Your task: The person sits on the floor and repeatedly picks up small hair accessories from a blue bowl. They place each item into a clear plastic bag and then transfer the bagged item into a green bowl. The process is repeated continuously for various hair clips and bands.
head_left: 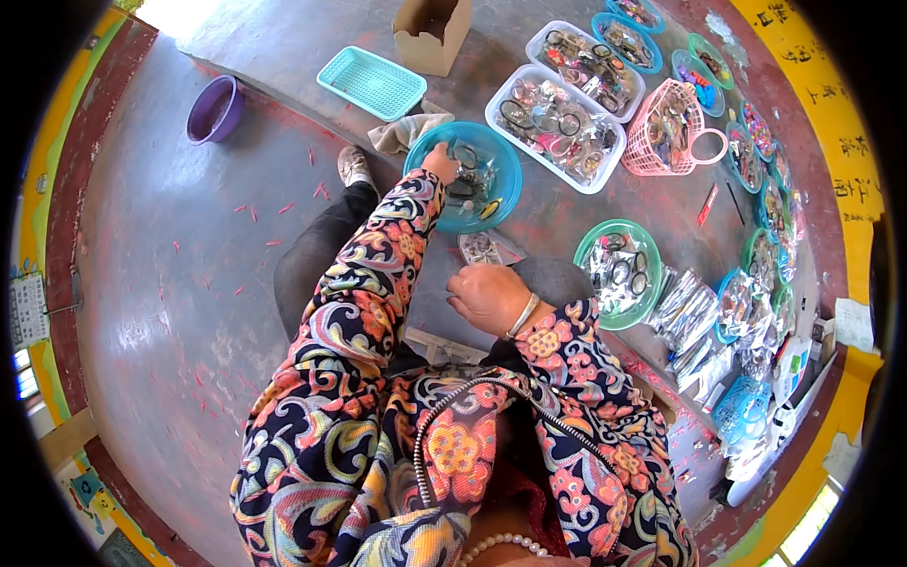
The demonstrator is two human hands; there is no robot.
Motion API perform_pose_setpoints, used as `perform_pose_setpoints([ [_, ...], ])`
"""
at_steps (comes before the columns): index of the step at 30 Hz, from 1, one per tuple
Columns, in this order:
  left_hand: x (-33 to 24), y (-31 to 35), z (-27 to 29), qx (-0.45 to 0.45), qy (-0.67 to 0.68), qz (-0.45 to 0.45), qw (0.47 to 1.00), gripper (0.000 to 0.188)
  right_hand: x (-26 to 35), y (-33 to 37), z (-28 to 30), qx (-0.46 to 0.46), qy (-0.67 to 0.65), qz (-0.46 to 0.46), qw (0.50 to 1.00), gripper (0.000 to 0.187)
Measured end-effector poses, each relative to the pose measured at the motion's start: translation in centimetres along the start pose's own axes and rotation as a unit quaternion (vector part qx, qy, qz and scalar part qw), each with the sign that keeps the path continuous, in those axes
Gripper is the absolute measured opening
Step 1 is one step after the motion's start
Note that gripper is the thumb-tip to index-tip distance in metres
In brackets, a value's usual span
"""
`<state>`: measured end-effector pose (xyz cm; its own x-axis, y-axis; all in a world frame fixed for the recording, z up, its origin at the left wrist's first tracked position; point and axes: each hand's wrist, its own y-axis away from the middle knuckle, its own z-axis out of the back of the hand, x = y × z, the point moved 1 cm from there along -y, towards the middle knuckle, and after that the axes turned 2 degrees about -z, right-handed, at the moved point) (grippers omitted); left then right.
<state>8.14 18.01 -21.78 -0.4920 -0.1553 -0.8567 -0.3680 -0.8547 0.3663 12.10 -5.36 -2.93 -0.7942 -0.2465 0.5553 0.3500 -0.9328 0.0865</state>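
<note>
My left hand (439, 163) reaches over the left rim into a round blue basin (515, 180) that holds clear packets of hair ties (472, 180) and a small yellow item (489, 209). Its fingertips are too small and partly hidden to show a grip. Nearer to me, my right hand (491, 298), with a bracelet at the wrist, is curled, its back upward. What its fingers hold, if anything, is hidden. Just beyond its knuckles lies a clear plastic packet (482, 249) with small dark and pale things inside, close to the basin's near side.
To the right are two white trays (614, 156) of packets, a pink basket (652, 142), a green basin (652, 302) and piled packets (690, 312). Farther off stand a mint tray (373, 83), a cardboard box (435, 42) and a purple basin (215, 111). A cloth (406, 130) touches the blue basin.
</note>
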Motion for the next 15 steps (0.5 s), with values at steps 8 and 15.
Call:
perform_pose_setpoints([
  [8, 0.0, 0.4, -0.7, -0.006, 0.041, 0.047, 0.998, 0.054, 1.8, -0.1, 1.2, -0.008, -0.019, 0.014, 1.000, 0.015],
  [15, 0.0, 1.8, 0.1, 0.066, -0.211, 0.034, 0.975, 0.028, 1.7, 0.0, 0.9, -0.006, -0.014, 0.010, 1.000, 0.015],
])
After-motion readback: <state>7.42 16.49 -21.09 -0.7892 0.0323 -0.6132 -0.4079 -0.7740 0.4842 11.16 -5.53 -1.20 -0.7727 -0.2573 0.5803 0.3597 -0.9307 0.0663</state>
